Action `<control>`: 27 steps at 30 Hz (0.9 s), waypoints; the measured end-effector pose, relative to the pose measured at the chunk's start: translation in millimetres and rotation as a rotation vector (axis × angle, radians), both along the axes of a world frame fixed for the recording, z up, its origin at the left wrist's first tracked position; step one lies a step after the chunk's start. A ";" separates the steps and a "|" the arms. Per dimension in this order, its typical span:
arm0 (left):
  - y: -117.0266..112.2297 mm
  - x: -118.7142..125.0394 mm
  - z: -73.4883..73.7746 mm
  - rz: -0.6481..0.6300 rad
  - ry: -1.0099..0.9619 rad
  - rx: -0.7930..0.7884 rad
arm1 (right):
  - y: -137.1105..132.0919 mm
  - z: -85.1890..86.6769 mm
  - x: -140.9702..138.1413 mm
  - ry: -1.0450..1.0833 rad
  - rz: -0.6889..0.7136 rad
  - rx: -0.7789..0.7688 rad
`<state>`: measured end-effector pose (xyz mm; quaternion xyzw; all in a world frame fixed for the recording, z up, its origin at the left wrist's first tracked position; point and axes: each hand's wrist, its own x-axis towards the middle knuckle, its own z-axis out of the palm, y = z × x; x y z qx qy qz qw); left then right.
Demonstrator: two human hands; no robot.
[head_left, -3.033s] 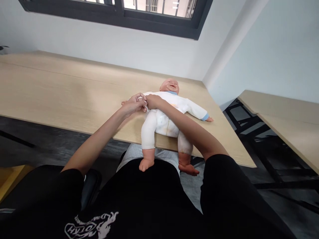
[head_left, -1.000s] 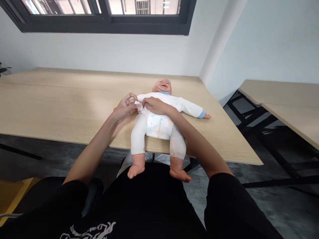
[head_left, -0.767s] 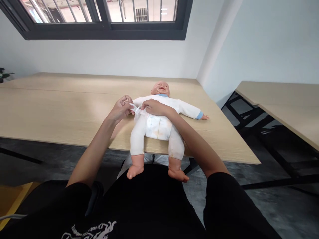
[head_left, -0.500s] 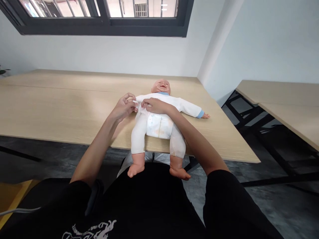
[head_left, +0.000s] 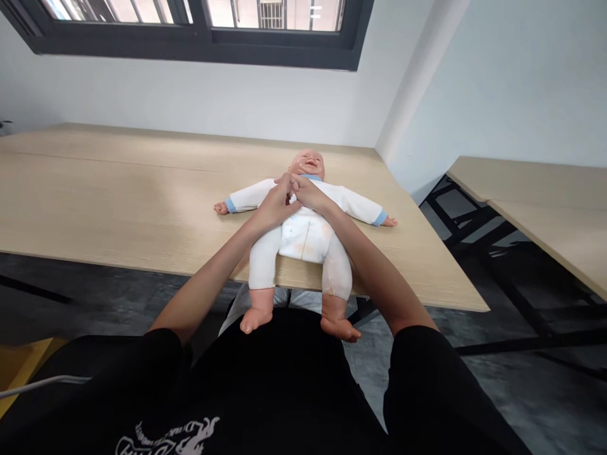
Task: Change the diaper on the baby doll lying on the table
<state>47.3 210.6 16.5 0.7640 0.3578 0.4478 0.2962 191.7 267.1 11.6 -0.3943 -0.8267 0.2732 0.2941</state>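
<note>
A baby doll (head_left: 310, 163) lies face up, head away from me, dressed in a white top with blue cuffs and collar. Round its hips is a white diaper (head_left: 304, 237) with a yellow line down the front. My left hand (head_left: 279, 201) is over the doll's belly at the diaper's top edge, its thumb and fingers closed on the side of the diaper. My right hand (head_left: 310, 193) meets it there, fingers curled in; the fingertips are largely covered, so what they hold cannot be made out.
The doll rests on a light wooden table (head_left: 118, 196), its feet hanging past the front edge. To the right, across a gap, stands another wooden table (head_left: 535, 189) with dark legs. A dark-framed window (head_left: 199, 47) is in the wall behind. A yellow object (head_left: 23, 370) shows at lower left.
My left hand has moved right, from the doll's side onto its belly, bringing the diaper's side with it. The doll's arm on the left is now uncovered. My right hand has shifted slightly up.
</note>
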 end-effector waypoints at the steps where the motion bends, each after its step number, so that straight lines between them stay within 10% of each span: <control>1: 0.3 2.0 0.7 0.009 0.011 0.010 | -2.0 1.6 -0.6 0.066 -0.027 -0.042; 14: -11.0 1.3 -6.1 0.005 -0.008 -0.019 | -12.3 6.7 -7.7 0.447 -0.032 -0.437; 27: -46.2 -13.9 -9.6 -0.040 0.328 0.129 | -4.4 -8.6 -4.1 0.563 0.029 -0.332</control>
